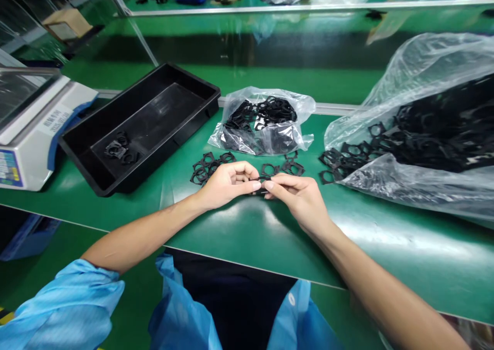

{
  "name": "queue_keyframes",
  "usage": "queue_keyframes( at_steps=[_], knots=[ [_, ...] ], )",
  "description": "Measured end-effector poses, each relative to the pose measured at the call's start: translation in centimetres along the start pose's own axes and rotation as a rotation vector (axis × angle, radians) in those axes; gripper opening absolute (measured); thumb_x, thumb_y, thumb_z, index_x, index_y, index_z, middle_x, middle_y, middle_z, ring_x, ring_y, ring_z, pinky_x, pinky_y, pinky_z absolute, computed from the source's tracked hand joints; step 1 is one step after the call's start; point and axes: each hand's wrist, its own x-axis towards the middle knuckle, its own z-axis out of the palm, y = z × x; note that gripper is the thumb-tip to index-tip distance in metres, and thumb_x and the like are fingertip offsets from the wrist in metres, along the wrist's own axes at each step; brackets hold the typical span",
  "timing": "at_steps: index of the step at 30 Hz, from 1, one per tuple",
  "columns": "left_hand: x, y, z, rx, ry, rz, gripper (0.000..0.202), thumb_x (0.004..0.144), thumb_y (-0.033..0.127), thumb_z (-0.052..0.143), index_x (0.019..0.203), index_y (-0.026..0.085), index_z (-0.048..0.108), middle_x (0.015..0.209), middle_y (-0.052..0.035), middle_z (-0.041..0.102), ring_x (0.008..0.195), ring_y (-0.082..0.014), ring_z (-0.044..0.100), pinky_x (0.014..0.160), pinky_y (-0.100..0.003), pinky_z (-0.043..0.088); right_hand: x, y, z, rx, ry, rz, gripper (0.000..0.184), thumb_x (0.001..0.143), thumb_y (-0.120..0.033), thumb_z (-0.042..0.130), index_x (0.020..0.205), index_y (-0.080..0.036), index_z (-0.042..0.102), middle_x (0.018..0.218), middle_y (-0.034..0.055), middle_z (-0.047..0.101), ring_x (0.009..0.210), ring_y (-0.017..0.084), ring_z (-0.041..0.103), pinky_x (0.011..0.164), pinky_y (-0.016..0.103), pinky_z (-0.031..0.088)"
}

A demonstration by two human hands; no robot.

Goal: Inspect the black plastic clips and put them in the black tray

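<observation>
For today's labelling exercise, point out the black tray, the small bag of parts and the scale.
tray [96, 182]: head view, on its near rim.
small bag [270, 139]: head view, on its clear front plastic.
scale [34, 134]: head view, on its white body.

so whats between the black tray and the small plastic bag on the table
In the head view, only bare green mat lies between the black tray and the small plastic bag; loose black rings sit nearer, by the hands.
</observation>
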Motion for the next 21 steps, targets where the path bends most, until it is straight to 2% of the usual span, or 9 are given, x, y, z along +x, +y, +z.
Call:
queue_keyframes(
  at_steps=[4, 8, 15, 21],
  knots=[
    [0.03, -0.05, -0.39, -0.05, -0.051, -0.049, 0.038, 0.067, 0.037, 0.091, 0.084, 0.012, 0.067, 0.075, -0.0002, 0.065, 0.064, -0.0085, 0.06, 0.065, -0.022, 0.049, -0.06, 0.02, -0.05, 0.018, 0.029, 0.024, 0.041, 0.067, -0.058, 0.085, 0.066, -0.018, 0.077, 0.063, 0.0028, 0.068, 0.062, 0.015, 0.06, 0.067, 0.031, 0.053],
    [0.09, -0.02, -0.62, -0.156, -0.106, -0.081, 0.039, 0.069, 0.04, 0.09, 0.089, 0.012, 0.07, 0.078, -0.0023, 0.068, 0.068, -0.0118, 0.065, 0.069, -0.026, 0.054, 0.02, 0.26, -0.21, 0.06, 0.029, 0.047, 0.038, 0.069, -0.056, 0.085, 0.072, -0.019, 0.079, 0.064, 0.0029, 0.069, 0.061, 0.015, 0.06, 0.067, 0.031, 0.054],
    [0.13, 0.3, -0.88, -0.29, -0.236, -0.164, 0.044, 0.064, 0.042, 0.094, 0.086, 0.011, 0.073, 0.077, -0.0037, 0.07, 0.069, -0.0122, 0.066, 0.071, -0.026, 0.055, 0.15, 0.35, -0.25, 0.167, -0.06, 0.098, 0.033, 0.068, -0.05, 0.088, 0.068, -0.018, 0.078, 0.063, 0.0017, 0.069, 0.061, 0.013, 0.06, 0.066, 0.028, 0.053],
    [0.2, 0.11, -1.01, -0.297, -0.248, -0.154, 0.041, 0.06, 0.039, 0.096, 0.081, 0.011, 0.075, 0.072, -0.0034, 0.07, 0.066, -0.0106, 0.064, 0.069, -0.023, 0.052, -0.03, 0.01, -0.07, 0.206, -0.079, 0.101, 0.031, 0.065, -0.048, 0.09, 0.068, -0.019, 0.079, 0.064, 0.0014, 0.069, 0.06, 0.013, 0.059, 0.064, 0.027, 0.052]
  ],
)
